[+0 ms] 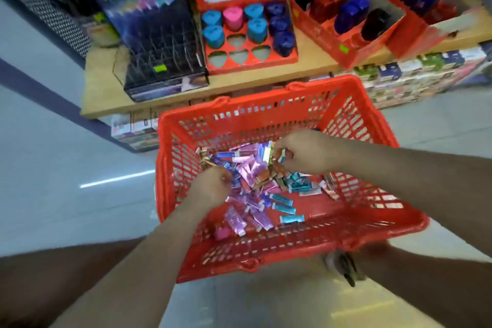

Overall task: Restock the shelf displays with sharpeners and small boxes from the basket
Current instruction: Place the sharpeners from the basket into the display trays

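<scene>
Gathering step: 2 hands dig in the basket. The right hand pinches boxes with its fingers near the far wall. The left hand has its fingers curled into the pile, grip unclear. Next, probably, carry a handful to the shelf.

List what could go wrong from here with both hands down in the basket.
1. Neither the left hand nor the right hand steadies the basket, which looks tilted; it may tip.
2. The small boxes lie in a mixed heap, so a handful could mix colours or drop some.
3. The pink sharpener in the near corner is easily overlooked, though the tray has empty slots.
</scene>
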Demonstrator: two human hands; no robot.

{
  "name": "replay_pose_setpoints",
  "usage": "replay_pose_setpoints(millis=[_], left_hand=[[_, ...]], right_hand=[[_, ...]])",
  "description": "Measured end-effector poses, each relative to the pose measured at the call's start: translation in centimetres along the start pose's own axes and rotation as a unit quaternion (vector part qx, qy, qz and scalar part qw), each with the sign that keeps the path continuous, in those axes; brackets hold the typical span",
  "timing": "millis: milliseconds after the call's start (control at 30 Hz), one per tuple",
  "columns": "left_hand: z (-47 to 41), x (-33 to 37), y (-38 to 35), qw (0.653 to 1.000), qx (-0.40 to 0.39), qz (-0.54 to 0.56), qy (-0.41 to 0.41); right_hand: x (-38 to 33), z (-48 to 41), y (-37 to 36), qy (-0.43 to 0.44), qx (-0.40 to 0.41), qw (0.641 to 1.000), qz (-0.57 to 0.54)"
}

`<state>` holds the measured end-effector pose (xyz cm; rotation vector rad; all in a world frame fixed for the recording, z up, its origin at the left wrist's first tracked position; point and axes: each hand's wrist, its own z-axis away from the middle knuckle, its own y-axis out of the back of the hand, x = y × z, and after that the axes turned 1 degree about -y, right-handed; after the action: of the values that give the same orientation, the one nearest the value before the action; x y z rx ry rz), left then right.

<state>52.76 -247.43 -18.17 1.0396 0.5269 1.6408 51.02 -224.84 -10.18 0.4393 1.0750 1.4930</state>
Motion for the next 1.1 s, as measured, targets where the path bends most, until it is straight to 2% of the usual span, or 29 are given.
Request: replay_pose_setpoints(millis=[133, 233, 367, 467, 567, 667, 800, 933, 1000, 1067, 1100], left_hand=[[-0.3, -1.8, -4.5, 0.989, -0.094, -0.115, 0.002], [-0.8, -2.2, -7.2, 0.972, -0.149, -0.184, -0.003], [-1.0, -2.4, -9.4, 0.948, -0.191, -0.254, -0.013], [-1.8, -2.9, -9.4, 0.952, -0.188, -0.241, -0.020], [-2.9, -3.2, -8.5, 0.975, -0.138, -0.175, -0.002], [-3.6, -3.4, -8.7, 0.963, -0.184, -0.197, 0.009], [-3.4, -3.8, -9.6, 0.954, -0.230, -0.188, 0.032], [-4.1, -3.7, -9.3, 0.956, -0.261, -0.111, 0.071], [-4.5, -3.8, -9.7, 0.967, -0.235, -0.028, 0.095], [-4.9, -3.3, -9.5, 0.963, -0.160, 0.155, 0.149], [-5.1, -3.0, -9.4, 0.943, -0.106, 0.263, 0.174]], right_hand=[[2.5, -2.8, -6.3, -0.104, 0.024, 0.991, -0.075], [5.0, -3.6, -9.5, -0.201, 0.010, 0.972, -0.118], [7.0, -5.0, -12.8, -0.258, 0.017, 0.950, -0.173], [7.7, -6.4, -14.5, -0.307, 0.052, 0.930, -0.194], [8.4, -7.6, -14.8, -0.343, 0.125, 0.914, -0.175], [9.1, -9.0, -14.5, -0.373, 0.162, 0.895, -0.181], [10.0, -11.0, -14.1, -0.413, 0.161, 0.862, -0.247], [11.3, -11.6, -13.0, -0.414, 0.178, 0.848, -0.280], [11.4, -11.9, -12.3, -0.417, 0.155, 0.848, -0.289], [11.4, -12.1, -11.7, -0.425, 0.126, 0.846, -0.295], [11.4, -12.2, -11.5, -0.427, 0.120, 0.846, -0.296]])
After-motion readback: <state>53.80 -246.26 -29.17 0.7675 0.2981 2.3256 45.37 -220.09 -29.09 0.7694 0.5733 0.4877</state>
